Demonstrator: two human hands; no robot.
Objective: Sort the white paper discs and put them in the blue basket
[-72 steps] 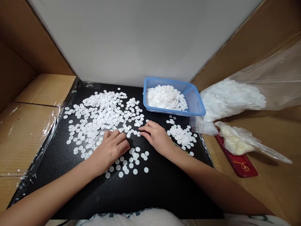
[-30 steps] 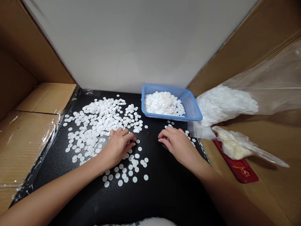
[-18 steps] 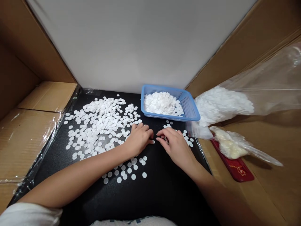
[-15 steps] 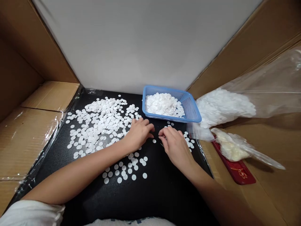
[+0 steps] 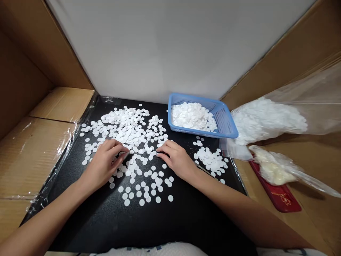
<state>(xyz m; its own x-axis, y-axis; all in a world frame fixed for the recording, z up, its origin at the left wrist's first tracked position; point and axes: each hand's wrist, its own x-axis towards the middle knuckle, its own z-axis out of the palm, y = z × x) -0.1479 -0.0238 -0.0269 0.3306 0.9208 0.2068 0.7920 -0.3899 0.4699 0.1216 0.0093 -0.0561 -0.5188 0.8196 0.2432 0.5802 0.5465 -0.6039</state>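
Many thin white round discs [image 5: 129,133] lie scattered and heaped on a black tabletop [image 5: 106,220]. Over the left part of the spread is my left hand [image 5: 106,160], its thumb and forefinger drawn together by the discs. Facing it from the right, my right hand [image 5: 177,158] has its thumb and forefinger close together at the edge of the heap. What either set of fingertips holds, if anything, is too small to make out. A smaller pile of discs [image 5: 211,160] lies right of my right hand. Part of a thin dark rod [image 5: 205,170] shows beside my right wrist.
A blue plastic basket [image 5: 230,126] containing white discs stands at the back. To its right lies a clear bag of white pieces [image 5: 269,121]. A knotted bag with pale yellow contents [image 5: 277,170] rests on a red case [image 5: 287,202]. Cardboard walls [image 5: 23,46] flank the table.
My left hand has moved left over the discs, and my right hand has moved left to the heap. The small pile at right is now uncovered. The view has shifted slightly.
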